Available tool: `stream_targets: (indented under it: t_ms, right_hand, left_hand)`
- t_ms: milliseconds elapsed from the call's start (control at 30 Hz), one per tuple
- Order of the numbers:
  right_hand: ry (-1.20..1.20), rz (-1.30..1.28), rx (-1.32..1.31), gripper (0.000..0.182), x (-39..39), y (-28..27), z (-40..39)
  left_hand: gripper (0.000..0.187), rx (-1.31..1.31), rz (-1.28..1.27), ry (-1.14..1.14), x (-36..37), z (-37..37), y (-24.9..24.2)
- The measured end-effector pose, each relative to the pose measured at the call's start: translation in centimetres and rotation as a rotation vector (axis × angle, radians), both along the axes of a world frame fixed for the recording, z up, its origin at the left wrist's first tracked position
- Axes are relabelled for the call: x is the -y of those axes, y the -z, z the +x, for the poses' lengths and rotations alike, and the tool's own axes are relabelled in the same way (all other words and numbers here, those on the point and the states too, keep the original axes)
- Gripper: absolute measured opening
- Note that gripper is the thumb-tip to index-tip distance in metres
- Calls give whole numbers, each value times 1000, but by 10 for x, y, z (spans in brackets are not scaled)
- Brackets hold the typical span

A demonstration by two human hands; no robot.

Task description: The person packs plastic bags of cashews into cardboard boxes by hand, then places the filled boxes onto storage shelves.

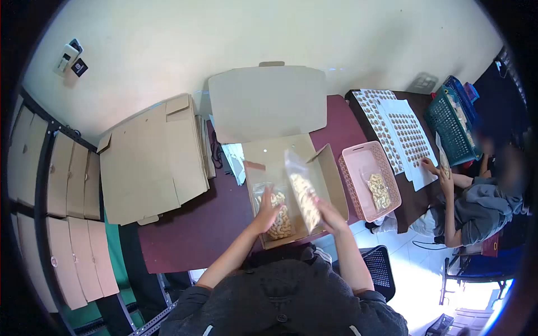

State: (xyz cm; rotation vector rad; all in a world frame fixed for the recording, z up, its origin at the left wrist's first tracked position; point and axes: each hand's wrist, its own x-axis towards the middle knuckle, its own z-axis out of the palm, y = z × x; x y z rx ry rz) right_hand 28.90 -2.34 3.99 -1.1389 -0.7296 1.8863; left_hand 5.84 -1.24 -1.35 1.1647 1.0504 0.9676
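Observation:
An open cardboard box (330, 172) stands in front of me with its lid raised against the wall. My left hand (267, 213) rests over a clear bag of cashew nuts (281, 227) in the box's left part, fingers stretched out and thumb apart. Whether it grips that bag I cannot make out. My right hand (332, 217) is closed on the right edge of a second clear bag of cashew nuts (303, 195), which is held tilted on edge above the box's right part.
A pink basket (346, 178) with another bag of nuts (378, 191) stands right of the box. Flattened cartons (145, 162) lie left. Sticker sheets (412, 140) and a green basket (448, 120) are on the dark table, where another person (476, 207) handles a bag. Shelved boxes (73, 246) line the left.

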Motion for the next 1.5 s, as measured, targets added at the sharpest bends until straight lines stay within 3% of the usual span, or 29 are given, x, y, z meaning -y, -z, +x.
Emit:
stream_targets:
  t_ms: [33, 67, 100, 167, 233, 300, 367, 500, 600, 767, 900, 967, 1033, 1100, 1167, 1233, 1367, 1400, 1467, 1500]
  right_hand:
    - [102, -5, 114, 41, -8, -1, 7]
    - [89, 115, 624, 40, -15, -3, 15]
    - [84, 112, 622, 40, -14, 3, 19]
    - [72, 315, 1233, 35, -8, 26, 25]
    - [83, 230, 1193, 45, -6, 48, 28]
    - [-45, 211, 1254, 51, 0, 69, 25]
    - [-269, 178, 1273, 58, 0, 82, 13]
    - [-356, 156, 1171, 60, -8, 70, 1]
    - [-508, 202, 1281, 62, -14, 73, 9]
    - [-511, 186, 1322, 63, -10, 69, 14]
    - [-383, 273, 1280, 68, -3, 62, 21]
    - [-232, 505, 1226, 63, -6, 63, 33]
    - [-177, 495, 1093, 53, -12, 44, 49]
    - [39, 456, 849, 41, -18, 25, 69]
    - [157, 527, 873, 31, -25, 17, 92]
    - [310, 428, 798, 30, -28, 10, 122]
    - [409, 369, 970, 27, -30, 30, 197]
    - [404, 388, 1139, 26, -26, 15, 211]
    - [371, 329, 1247, 26, -25, 34, 251]
    - [336, 271, 1347, 26, -25, 45, 267]
  left_hand:
    - [71, -472, 185, 174, 9, -5, 4]
    - [77, -568, 168, 233, 22, -6, 8]
    - [77, -569, 163, 231, 31, -7, -1]
    - [82, -926, 218, 436, 44, -6, -24]
    - [85, -927, 221, 412, 48, -2, -15]
    - [84, -1190, 282, 437, 50, -2, 0]
    - [78, -1086, 239, 387, 52, -1, -6]
    - [79, -1135, 272, 392, 50, -1, -7]
    - [85, -1185, 265, 443, 50, -3, -12]
    - [87, -1248, 220, 473, 45, 3, -21]
    - [78, -1172, 157, 431, 43, 0, -17]
    - [70, -1112, 135, 376, 38, 1, -5]
    - [61, -1046, 97, 369, 30, 9, -12]
    - [55, -1079, -35, 349, 23, 23, -26]
    - [50, -1141, 68, 279, 16, 48, -36]
    - [45, -977, 285, 181, 5, 71, -37]
    - [28, -522, 394, 217, -21, 154, -57]
    - [28, -515, 394, 219, -27, 179, -55]
    - [25, 22, 155, 106, -42, 229, -44]
    - [25, 28, 157, 107, -50, 248, -44]
